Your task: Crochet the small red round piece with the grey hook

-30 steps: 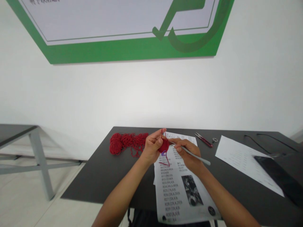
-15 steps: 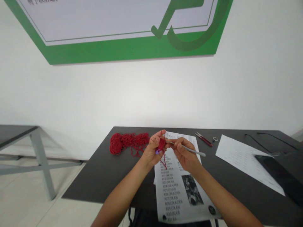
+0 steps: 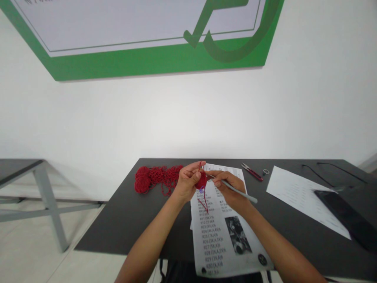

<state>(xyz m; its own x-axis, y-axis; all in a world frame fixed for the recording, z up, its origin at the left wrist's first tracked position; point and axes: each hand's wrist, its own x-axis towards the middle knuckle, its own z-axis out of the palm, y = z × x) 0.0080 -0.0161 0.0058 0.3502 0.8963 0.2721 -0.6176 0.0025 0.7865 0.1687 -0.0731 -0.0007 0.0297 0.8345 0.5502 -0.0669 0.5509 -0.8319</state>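
Note:
My left hand (image 3: 187, 181) pinches a small round red crochet piece (image 3: 201, 181), with a strand of red yarn running up over its raised index finger. A purple marker (image 3: 201, 190) sits at the lower edge of the piece, and a loose red tail (image 3: 205, 201) hangs below it. My right hand (image 3: 231, 186) is closed on a grey-handled crochet hook (image 3: 240, 192), whose metal tip points left and meets the right edge of the piece. Left of my hands, a tangled skein of red yarn (image 3: 143, 180) lies on the table.
Under my hands lies a printed pattern sheet (image 3: 210, 236) on the dark table (image 3: 118, 220). Red snips (image 3: 252, 172), a small ring (image 3: 266, 171), another paper (image 3: 294, 196), glasses (image 3: 318, 176) and a black phone (image 3: 338, 212) lie to the right.
The red piece has turned so that its round face shows more, and the purple marker now sits lower. The hook's handle end has tipped down slightly. The whole view has shifted a little.

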